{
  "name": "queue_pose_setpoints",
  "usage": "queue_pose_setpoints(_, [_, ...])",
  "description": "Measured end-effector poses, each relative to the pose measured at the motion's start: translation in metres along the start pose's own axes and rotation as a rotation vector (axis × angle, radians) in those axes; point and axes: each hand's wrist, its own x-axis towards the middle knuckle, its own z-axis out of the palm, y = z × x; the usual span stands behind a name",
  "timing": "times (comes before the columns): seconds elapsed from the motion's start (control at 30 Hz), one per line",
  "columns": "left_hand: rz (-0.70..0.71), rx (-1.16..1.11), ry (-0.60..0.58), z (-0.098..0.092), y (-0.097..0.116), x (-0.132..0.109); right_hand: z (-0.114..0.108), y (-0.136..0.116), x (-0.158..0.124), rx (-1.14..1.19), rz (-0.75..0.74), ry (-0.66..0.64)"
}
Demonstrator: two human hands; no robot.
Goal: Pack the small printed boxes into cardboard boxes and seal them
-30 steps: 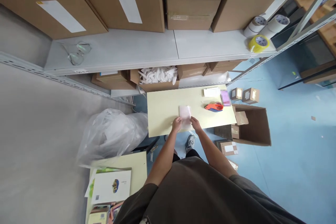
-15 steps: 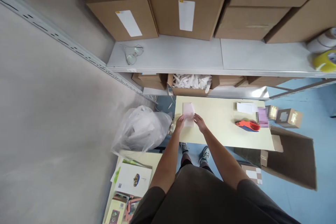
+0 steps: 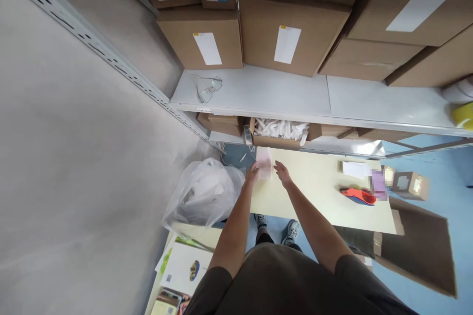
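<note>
One hand (image 3: 253, 174) on pink sheet (image 3: 263, 163), other (image 3: 283, 174) open

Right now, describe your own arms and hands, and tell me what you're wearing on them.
Both arms come out of the short sleeves of a dark brownish-grey T-shirt. The left hand and right hand are bare, without gloves, and the forearms are uncovered.

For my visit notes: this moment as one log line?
left hand: on pale pink paper | right hand: open, beside it | under: pale yellow board
</note>
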Motion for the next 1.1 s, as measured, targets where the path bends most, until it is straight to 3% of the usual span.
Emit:
queue_pose_setpoints(0.17, [0.068,0.020,0.008,0.002,0.014,-0.010,-0.024,-0.019,-0.019,-0.056,-0.054,0.032])
queue_pose_setpoints(0.37, [0.167,0.057,0.005,0.026,0.041,-0.026,-0.062,-0.037,-0.048,-0.063,-0.134,0.095])
queue_pose_setpoints(0.63, [0.232,0.058,-0.025,0.064,0.084,-0.069,-0.132,-0.057,-0.088,0.002,-0.234,0.140])
queue_pose_setpoints(0.8, [0.269,0.026,0.038,0.089,0.103,-0.109,-0.164,-0.079,-0.102,0.039,-0.306,0.066])
queue_pose_setpoints(0.93, [0.336,0.021,0.118,0.085,0.096,-0.152,-0.165,-0.087,-0.106,0.027,-0.381,-0.070])
queue_pose_setpoints(1.1, [0.267,-0.021,0.329,0.059,0.051,-0.235,-0.142,-0.064,-0.117,-0.045,-0.368,-0.316])
